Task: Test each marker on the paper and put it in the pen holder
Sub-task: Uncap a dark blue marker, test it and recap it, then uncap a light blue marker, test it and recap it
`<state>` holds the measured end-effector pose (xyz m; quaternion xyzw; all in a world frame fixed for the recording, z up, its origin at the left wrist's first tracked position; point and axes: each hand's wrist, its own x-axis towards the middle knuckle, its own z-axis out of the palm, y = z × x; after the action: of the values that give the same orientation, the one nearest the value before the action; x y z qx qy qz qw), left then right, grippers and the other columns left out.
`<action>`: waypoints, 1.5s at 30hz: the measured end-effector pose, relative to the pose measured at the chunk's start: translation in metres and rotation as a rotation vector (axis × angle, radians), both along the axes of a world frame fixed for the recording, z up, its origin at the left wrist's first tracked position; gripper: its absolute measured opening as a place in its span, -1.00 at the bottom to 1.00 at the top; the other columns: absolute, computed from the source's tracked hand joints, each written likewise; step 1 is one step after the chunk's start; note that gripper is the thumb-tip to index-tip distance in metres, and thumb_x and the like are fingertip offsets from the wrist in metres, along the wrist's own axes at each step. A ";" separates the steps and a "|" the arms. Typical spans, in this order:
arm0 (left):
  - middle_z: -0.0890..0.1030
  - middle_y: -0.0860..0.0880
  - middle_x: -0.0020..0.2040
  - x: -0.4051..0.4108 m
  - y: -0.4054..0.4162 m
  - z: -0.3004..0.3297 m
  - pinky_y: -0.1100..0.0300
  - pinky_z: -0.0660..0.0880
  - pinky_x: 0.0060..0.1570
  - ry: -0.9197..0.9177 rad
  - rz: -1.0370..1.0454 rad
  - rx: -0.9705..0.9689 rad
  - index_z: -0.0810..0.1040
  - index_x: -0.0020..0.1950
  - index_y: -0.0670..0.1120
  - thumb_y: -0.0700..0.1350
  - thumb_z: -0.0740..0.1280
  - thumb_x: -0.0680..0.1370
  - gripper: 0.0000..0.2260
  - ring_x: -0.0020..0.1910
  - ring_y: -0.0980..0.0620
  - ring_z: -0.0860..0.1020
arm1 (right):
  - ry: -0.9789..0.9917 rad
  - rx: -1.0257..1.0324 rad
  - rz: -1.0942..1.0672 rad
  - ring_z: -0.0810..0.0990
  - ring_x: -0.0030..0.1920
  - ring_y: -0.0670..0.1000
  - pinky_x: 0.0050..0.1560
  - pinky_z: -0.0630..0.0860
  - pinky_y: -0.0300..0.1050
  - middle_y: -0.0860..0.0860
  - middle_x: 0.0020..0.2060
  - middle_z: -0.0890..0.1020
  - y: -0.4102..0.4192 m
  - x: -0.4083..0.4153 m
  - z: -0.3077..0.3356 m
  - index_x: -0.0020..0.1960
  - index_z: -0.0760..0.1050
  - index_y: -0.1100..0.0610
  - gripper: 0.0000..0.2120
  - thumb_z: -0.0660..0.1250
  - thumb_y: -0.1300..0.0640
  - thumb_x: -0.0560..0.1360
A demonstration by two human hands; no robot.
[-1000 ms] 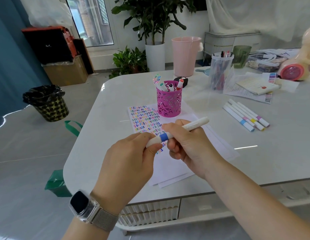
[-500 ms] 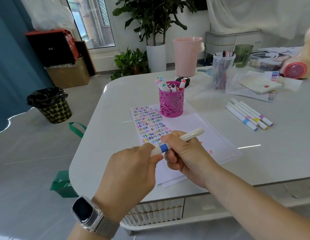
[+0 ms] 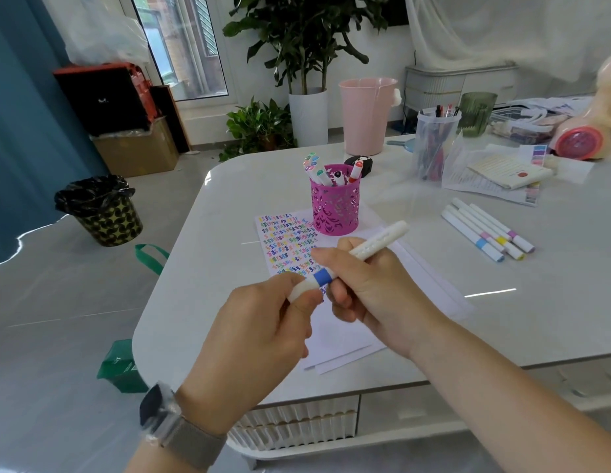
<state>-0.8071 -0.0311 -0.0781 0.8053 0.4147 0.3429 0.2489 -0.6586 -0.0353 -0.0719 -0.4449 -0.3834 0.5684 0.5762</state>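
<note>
Both hands rose slightly — left hand (image 3: 263,322) and right hand (image 3: 362,285) pinch the marker (image 3: 375,242), seemingly capped.

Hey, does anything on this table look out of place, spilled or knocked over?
Nothing stands out. The magenta cut-metal pen holder stands upright on the scribbled white paper, four white markers lie side by side on the pale table, and both hands, left hand and right hand, hold a blue-banded white marker.

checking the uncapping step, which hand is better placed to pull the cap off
Left. The left hand pinches the marker's cap end, while the right hand grips the marker by its barrel.
</note>
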 end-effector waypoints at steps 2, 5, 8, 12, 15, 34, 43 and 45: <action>0.53 -0.01 -0.49 0.002 0.003 0.011 0.29 0.47 -0.40 -0.178 -0.019 -0.210 0.53 -0.26 -0.08 -0.07 0.21 0.57 -0.76 -0.53 0.11 0.53 | 0.026 0.063 -0.014 0.32 -0.57 -0.08 -0.58 0.30 -0.28 -0.04 -0.59 0.44 0.002 0.004 0.009 -0.25 0.50 0.10 -0.85 0.46 0.23 0.39; 0.50 0.01 -0.51 -0.001 0.013 0.014 0.22 0.51 -0.39 -0.309 0.079 -0.353 0.54 -0.24 -0.16 -0.09 0.18 0.59 -0.72 -0.51 0.05 0.53 | -0.122 0.176 -0.180 0.44 -0.49 -0.10 -0.51 0.38 -0.30 -0.09 -0.24 0.62 0.008 0.020 0.010 0.10 0.43 -0.03 -0.53 0.54 0.22 0.30; 0.51 0.01 -0.51 -0.002 0.016 0.006 0.08 0.53 -0.33 -0.259 0.180 -0.393 0.54 -0.25 -0.17 -0.06 0.17 0.60 -0.69 -0.50 0.03 0.55 | -0.945 0.532 -0.236 0.47 -0.18 -0.17 -0.30 0.43 -0.35 -0.19 0.16 0.39 0.008 0.034 -0.003 0.28 0.33 -0.22 -0.31 0.56 0.19 0.30; 0.53 0.00 -0.49 0.004 0.010 0.001 0.03 0.55 -0.29 -0.176 0.145 -0.376 0.56 -0.26 -0.17 -0.05 0.19 0.59 -0.68 -0.48 0.03 0.58 | -1.406 0.729 -0.032 0.42 0.03 -0.25 -0.22 0.56 -0.14 -0.22 0.19 0.37 0.015 0.029 -0.026 0.24 0.42 -0.21 -0.49 0.46 0.18 0.40; 0.51 -0.06 -0.47 0.011 0.005 0.010 0.11 0.51 -0.35 -0.384 0.045 -0.505 0.56 -0.26 -0.22 -0.09 0.21 0.59 -0.69 -0.48 0.00 0.55 | -1.218 0.749 0.012 0.44 -0.03 -0.25 -0.11 0.50 -0.19 -0.18 0.05 0.44 0.024 0.023 -0.030 0.09 0.54 -0.07 -0.82 0.35 0.13 0.51; 0.17 0.01 0.32 -0.002 0.016 -0.026 0.19 0.29 0.28 0.783 0.131 -0.076 0.17 0.40 -0.06 0.22 0.16 0.53 -0.44 0.31 0.02 0.25 | -1.091 0.623 -0.656 0.62 -0.23 0.06 -0.17 0.58 0.01 0.04 -0.02 0.65 0.134 0.069 0.026 0.27 0.09 -0.22 -0.52 0.23 0.20 0.56; 0.25 0.02 0.29 -0.001 0.014 -0.025 0.18 0.32 0.25 0.821 0.127 -0.070 0.21 0.40 -0.05 0.25 0.16 0.52 -0.43 0.28 0.02 0.27 | -1.426 0.384 -0.421 0.47 0.19 0.12 0.08 0.48 0.04 0.05 0.18 0.55 0.122 0.076 -0.011 0.33 0.43 -0.04 -0.68 0.17 0.06 0.59; 0.26 0.02 0.29 -0.001 0.014 -0.025 0.18 0.32 0.25 0.819 0.122 -0.069 0.21 0.40 -0.05 0.25 0.16 0.52 -0.44 0.28 0.02 0.28 | -1.406 0.409 -0.471 0.46 0.17 0.08 0.04 0.46 0.00 0.04 0.16 0.53 0.107 0.084 -0.011 0.34 0.41 -0.04 -0.65 0.21 0.12 0.56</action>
<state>-0.8081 -0.0171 -0.1028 0.8402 0.5378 -0.0057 0.0693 -0.5749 0.0721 -0.0827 -0.6562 -0.6521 -0.0683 0.3735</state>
